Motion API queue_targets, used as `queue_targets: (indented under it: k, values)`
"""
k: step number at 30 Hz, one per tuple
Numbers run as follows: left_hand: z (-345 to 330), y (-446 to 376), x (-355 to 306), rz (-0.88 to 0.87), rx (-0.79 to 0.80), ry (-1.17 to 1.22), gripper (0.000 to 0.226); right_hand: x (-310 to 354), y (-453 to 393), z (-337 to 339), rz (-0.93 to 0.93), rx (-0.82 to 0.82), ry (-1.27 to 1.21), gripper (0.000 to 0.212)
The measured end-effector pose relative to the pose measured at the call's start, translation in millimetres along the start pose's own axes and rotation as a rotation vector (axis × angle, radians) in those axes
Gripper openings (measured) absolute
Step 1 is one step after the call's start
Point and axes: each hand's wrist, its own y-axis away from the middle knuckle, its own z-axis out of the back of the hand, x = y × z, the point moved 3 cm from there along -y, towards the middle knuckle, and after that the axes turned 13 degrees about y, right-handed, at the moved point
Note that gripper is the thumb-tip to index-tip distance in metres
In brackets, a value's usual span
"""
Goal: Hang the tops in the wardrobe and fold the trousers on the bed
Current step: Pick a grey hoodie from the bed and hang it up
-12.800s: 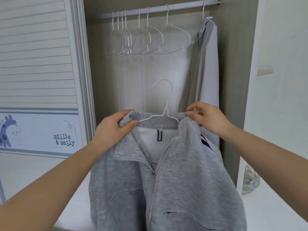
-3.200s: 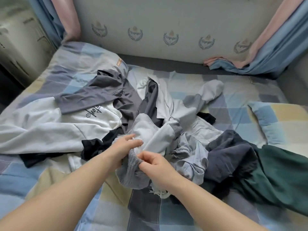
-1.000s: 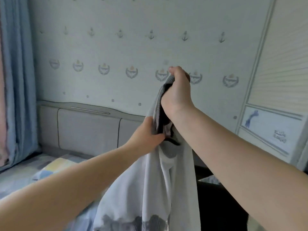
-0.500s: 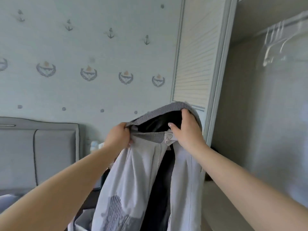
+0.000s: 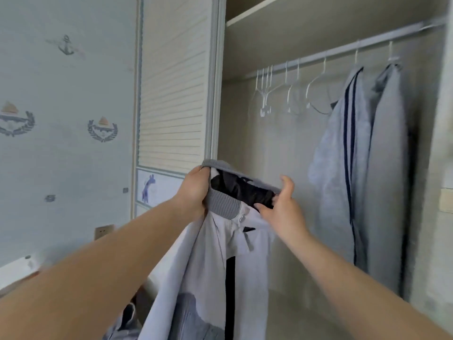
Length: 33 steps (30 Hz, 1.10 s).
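A pale grey jacket (image 5: pixel 210 261) with a ribbed grey collar and black lining hangs from my two hands in front of the open wardrobe. My left hand (image 5: pixel 193 190) grips the left side of the collar. My right hand (image 5: pixel 282 204) holds the right side of the collar, thumb raised above it. Several empty white wire hangers (image 5: pixel 282 94) hang on the wardrobe rail (image 5: pixel 343 49). Two grey tops (image 5: pixel 362 168) hang at the right end of the rail, one with dark stripes.
The slatted sliding wardrobe door (image 5: pixel 171 94) stands left of the opening. A shelf (image 5: pixel 257 11) runs above the rail. Wallpapered wall with anchor prints (image 5: pixel 66 119) fills the left side.
I have turned further right, so the wardrobe interior with rail, hangers and hung tops now fills the view. My hands have spread the collar wider apart.
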Motion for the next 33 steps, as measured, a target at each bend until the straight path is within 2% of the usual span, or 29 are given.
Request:
queue_targets:
  k: [1,2,4,5,9,12,16,19,21,24,27,30,33]
  values:
    - [-13.2,-7.2,0.7,0.007,0.057,-0.016,0.036,-8.8,-6.7,3.5,-0.041,0.044,0.058,0.080]
    - [-25.1,-13.4,0.8,0.014,0.108,-0.034,0.030,-15.7,-14.6,7.6,-0.063,0.083,0.123,0.069]
    - [-48.4,-28.3,0.1,0.038,0.193,-0.066,0.025,-26.9,-31.4,24.2,-0.091,0.090,0.220,0.025]
    - [-54.2,-36.0,-1.2,0.040,0.203,-0.069,0.024,-29.2,-39.4,34.6,-0.094,0.059,0.254,0.013]
    - [-73.7,-65.0,-4.9,0.075,0.193,-0.016,0.024,-32.7,-69.7,87.9,-0.097,-0.124,0.415,0.026]
    - [-88.6,-82.5,-4.7,0.133,0.282,-0.001,0.018,-37.2,-92.9,120.5,-0.109,-0.179,0.557,0.028]
    - [-104.2,-103.8,2.7,0.229,0.515,-0.019,0.018,-46.9,-122.5,136.2,-0.168,-0.062,0.694,0.030]
    - [-113.7,-128.2,13.5,0.218,0.501,0.129,0.012,-56.7,-146.9,124.6,-0.175,0.039,0.720,0.032]
    - [-123.3,-146.6,22.3,0.179,0.486,0.139,0.011,-65.4,-166.3,117.3,-0.168,0.072,0.766,0.030]
    - [-141.1,-174.1,30.3,0.111,0.470,0.110,0.015,-77.8,-203.2,115.1,-0.221,0.094,0.688,0.025]
    - [-162.0,-203.8,37.7,0.068,0.427,0.149,0.016,-80.8,-254.2,124.8,-0.192,-0.081,0.518,0.022]
    - [-180.6,-225.6,54.2,0.055,0.430,0.162,0.015,-75.0,-300.8,139.1,-0.141,-0.275,0.312,0.041]
    - [-197.3,-244.9,70.7,0.028,0.442,0.166,0.014,-74.6,-350.1,136.6,-0.131,-0.275,0.240,0.056]
